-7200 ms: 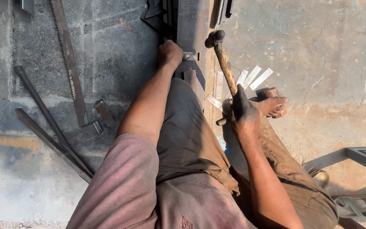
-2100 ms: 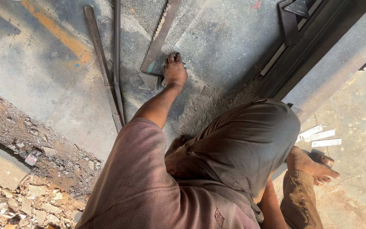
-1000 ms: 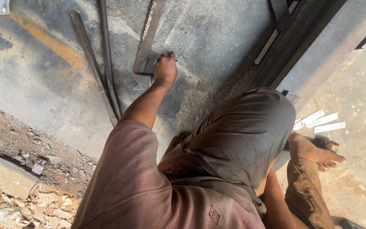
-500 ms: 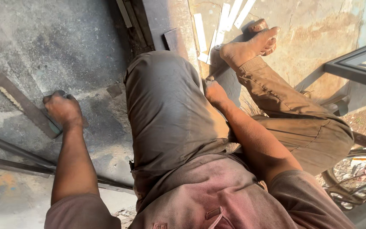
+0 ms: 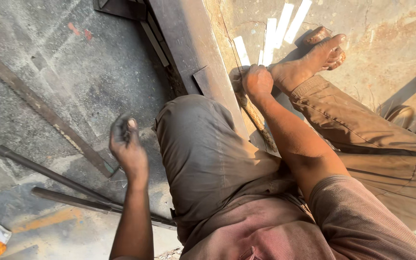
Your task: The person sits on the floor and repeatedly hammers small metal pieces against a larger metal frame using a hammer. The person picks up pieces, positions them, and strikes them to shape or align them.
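- Left hand (image 5: 127,144) is raised above the concrete floor (image 5: 73,86), fingers loosely curled around nothing visible; a flat steel strip (image 5: 44,110) lies just beyond it.
- Right hand (image 5: 257,82) is clenched around a wooden hammer handle (image 5: 256,120), beside the steel beam (image 5: 193,53).

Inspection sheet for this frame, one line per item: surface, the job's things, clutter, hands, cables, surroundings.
Surface: rough grey concrete floor, dusty, with an orange paint streak at lower left.
Job's things: wooden handle gripped low beside the long steel section; its head is hidden.
Clutter: flat steel bar, two round rods, white strips near the bare foot.
Hands: left hand raised off the floor, fingers curled, contents unclear; right hand closed on the handle.
Cables: nothing seen.
Surroundings: white cloth and a small orange object at the bottom-left corner.
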